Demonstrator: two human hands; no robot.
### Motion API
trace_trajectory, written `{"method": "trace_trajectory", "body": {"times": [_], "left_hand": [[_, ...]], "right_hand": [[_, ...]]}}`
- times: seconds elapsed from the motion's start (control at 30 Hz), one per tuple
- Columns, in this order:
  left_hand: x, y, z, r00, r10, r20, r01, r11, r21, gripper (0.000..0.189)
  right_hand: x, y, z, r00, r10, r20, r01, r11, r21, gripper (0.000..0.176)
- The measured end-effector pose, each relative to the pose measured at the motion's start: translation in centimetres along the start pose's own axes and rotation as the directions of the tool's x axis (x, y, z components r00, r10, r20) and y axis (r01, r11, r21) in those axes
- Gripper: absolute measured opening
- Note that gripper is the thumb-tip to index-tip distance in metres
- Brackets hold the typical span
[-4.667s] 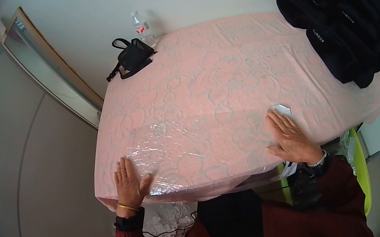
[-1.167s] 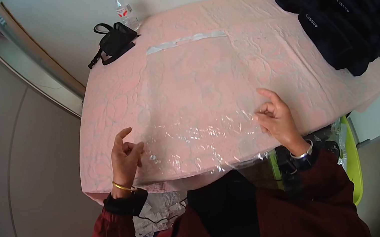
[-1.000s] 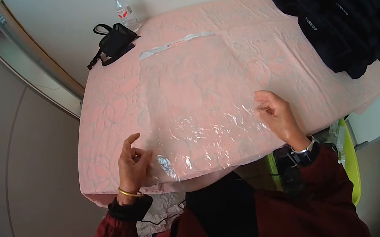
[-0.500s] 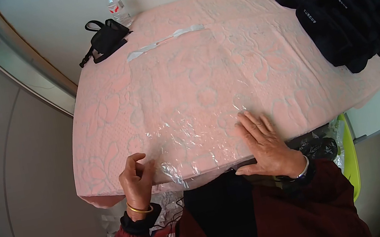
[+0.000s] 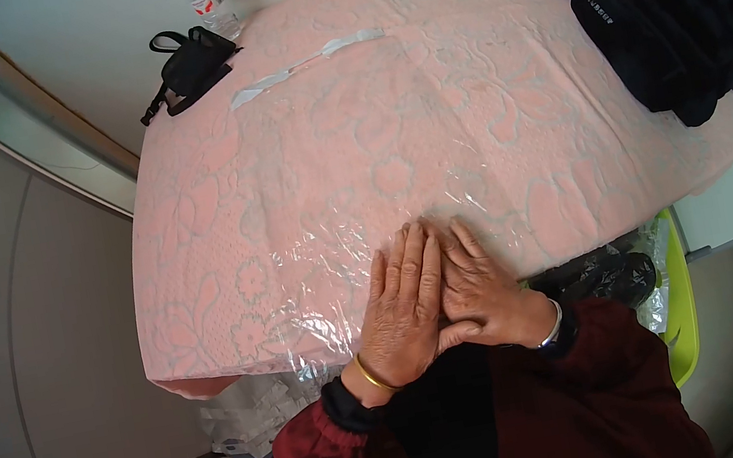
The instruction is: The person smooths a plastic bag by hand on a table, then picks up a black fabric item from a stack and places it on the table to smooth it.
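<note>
The largest thing here is the worktop, covered in pink with raised flower outlines. At its far right corner sits a heap of black fabric pieces, several bearing small pale lettering. A sheet of clear plastic film lies on the near middle of the worktop, wrinkled and glinting towards the front edge. Below the right front edge stands a lime-green container, partly hidden, with dark things and clear plastic in it. The left hand rests palm down on the film by the front edge, its fingers straight and close together. The right hand lies flat against it, fingers extended and a little apart (its thumb tip meets the side of the left hand, and neither hand pinches anything). At the far left corner is a black pouch with straps, and just behind it a clear bottle. A white strip runs along the film's far edge; smaller still is the yellow bracelet on the left wrist
</note>
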State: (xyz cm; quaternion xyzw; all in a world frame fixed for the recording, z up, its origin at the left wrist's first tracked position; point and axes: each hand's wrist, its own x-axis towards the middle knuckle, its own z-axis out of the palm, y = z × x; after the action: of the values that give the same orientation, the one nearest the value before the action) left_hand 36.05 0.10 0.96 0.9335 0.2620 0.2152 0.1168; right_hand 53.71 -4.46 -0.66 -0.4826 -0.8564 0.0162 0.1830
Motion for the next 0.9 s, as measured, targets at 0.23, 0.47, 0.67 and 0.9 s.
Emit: {"method": "trace_trajectory", "body": {"times": [0.23,0.47,0.67,0.9], "left_hand": [[-4.3,-4.4,-3.0,0.98,-0.16,0.116,0.134,0.969,0.21,0.111],[-7.8,-7.4,-5.6,0.949,-0.31,0.065,0.274,0.906,0.321,0.114],[-9.0,-8.2,-6.4,0.932,-0.357,0.061,0.308,0.871,0.383,0.116],[-9.3,-8.6,-5.9,0.935,-0.355,0.018,0.321,0.863,0.39,0.114]], "right_hand": [[-1.0,2.4,-3.2,0.979,0.174,0.11,-0.175,0.985,0.004,0.113],[-3.2,4.4,-4.7,0.956,0.249,0.154,-0.24,0.968,-0.074,0.126],[-4.6,4.3,-5.2,0.937,0.321,0.14,-0.299,0.941,-0.156,0.128],[-6.0,4.0,-4.9,0.921,0.386,0.046,-0.378,0.917,-0.131,0.123]]}}
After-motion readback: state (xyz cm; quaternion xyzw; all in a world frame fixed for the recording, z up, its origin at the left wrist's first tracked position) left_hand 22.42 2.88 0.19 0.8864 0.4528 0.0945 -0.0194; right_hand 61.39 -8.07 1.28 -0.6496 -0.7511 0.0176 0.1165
